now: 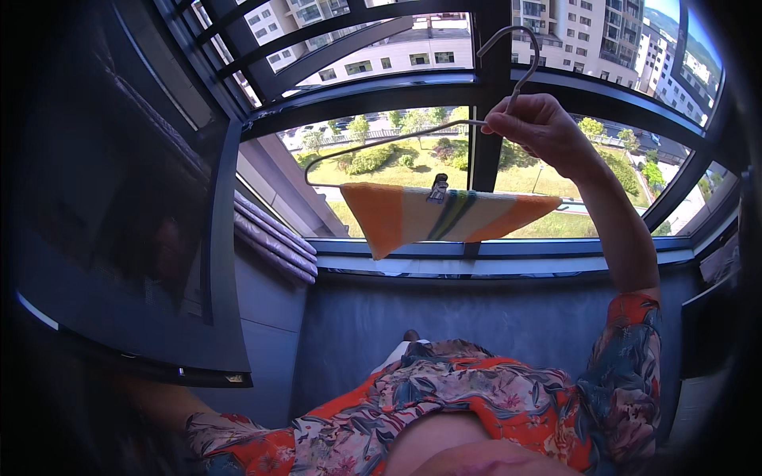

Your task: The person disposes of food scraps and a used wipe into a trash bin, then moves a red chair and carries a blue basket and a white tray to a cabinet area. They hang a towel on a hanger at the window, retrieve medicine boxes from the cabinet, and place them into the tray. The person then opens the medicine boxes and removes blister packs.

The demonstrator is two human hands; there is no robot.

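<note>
My right hand [527, 126] is raised in front of the window, gripping a wire clothes hanger [381, 143] at its neck. The hanger's hook curves up above my fingers. Over its bottom bar hangs a small towel [381, 214] in orange and cream, with green and dark stripes. A clip [439, 188] pinches the towel's top edge near the middle. My left forearm [164, 401] reaches out to the left behind the dark window sash, and the left hand itself is hidden there.
A dark-framed window sash [226, 285] swings inward on the left. Folded patterned curtain fabric [274, 238] sits beside the window frame [393, 249]. The grey floor [488, 303] lies below the window. Dark furniture [708, 327] stands at the right edge. Trees and buildings show outside.
</note>
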